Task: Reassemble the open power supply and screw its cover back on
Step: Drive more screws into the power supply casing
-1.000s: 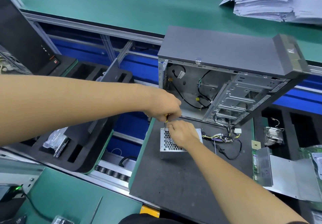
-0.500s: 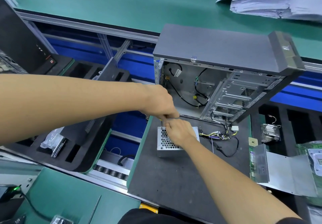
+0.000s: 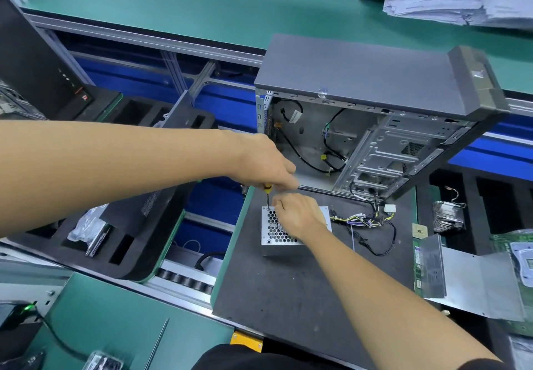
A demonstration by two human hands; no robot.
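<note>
Bright even overhead light, soft shadows, wide-angle edge distortion

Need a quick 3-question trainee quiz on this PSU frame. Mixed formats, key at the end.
1. True or false: the screwdriver stands at the far left corner of the power supply.
2. Which hand holds the screwdriver's grip?
A. left hand
B. right hand
C. neither
3. Fill in: the power supply's cable bundle lies on the black mat to its ____ side, in front of the open computer case.

Key:
1. True
2. A
3. right
</note>
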